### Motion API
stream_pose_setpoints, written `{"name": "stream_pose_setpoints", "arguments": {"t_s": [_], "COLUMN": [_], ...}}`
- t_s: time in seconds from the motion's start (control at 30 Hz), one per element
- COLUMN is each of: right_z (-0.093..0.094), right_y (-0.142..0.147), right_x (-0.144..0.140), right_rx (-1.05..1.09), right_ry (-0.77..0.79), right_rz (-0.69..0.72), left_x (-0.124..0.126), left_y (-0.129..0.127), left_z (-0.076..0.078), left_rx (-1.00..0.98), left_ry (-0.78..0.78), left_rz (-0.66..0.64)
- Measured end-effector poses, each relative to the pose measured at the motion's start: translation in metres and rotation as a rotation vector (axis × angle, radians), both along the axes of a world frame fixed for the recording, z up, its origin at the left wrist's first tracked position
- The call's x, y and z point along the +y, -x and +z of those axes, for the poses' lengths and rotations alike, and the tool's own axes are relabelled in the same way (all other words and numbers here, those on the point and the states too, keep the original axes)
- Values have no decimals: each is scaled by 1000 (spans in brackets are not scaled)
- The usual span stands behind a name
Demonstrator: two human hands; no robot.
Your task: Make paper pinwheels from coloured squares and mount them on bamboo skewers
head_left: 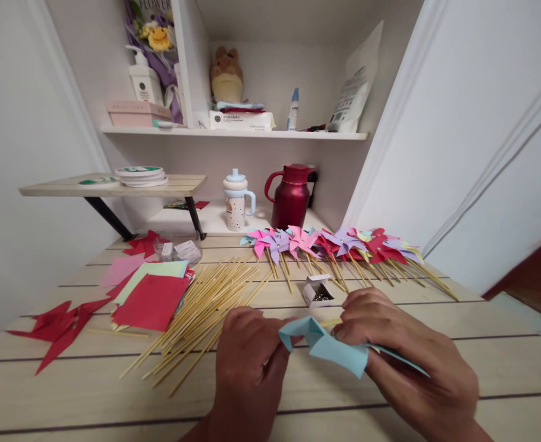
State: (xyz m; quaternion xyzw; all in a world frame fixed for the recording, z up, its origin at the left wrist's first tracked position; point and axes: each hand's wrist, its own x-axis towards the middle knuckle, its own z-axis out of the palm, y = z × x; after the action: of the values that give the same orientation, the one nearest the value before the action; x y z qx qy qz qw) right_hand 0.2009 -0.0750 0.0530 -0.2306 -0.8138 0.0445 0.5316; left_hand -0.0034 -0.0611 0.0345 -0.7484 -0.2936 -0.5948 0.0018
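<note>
pinching light-blue paper (330, 347) between left hand (247, 368) and right hand (403, 356)

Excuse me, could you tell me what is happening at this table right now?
A person is folding a light blue paper pinwheel with both hands: the left hand pinches its left flap, the right hand grips its middle, where a wooden stick pokes out. A row of finished pinwheels lies along the back of the table, with loose sticks, coloured paper squares and a small open box of pins nearby.
</note>
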Motion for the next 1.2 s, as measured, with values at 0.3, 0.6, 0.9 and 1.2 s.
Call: {"name": "stream_pose_setpoints", "arguments": {"t_s": [0.3, 0.6, 0.9, 1.2], "right_z": [3, 2, 6, 4], "right_y": [2, 0, 0, -2], "right_x": [4, 4, 3, 2], "right_rx": [-154, -82, -52, -44], "right_ry": [64, -4, -18, -44], "right_rz": [72, -8, -47, -56], "left_x": [34, 21, 13, 9], "left_y": [13, 6, 7, 6], "left_z": [-15, -11, -8, -4], "left_rx": [-232, 46, 66, 91], "left_ry": [514, 134, 14, -42], "left_rz": [136, 9, 20, 26]}}
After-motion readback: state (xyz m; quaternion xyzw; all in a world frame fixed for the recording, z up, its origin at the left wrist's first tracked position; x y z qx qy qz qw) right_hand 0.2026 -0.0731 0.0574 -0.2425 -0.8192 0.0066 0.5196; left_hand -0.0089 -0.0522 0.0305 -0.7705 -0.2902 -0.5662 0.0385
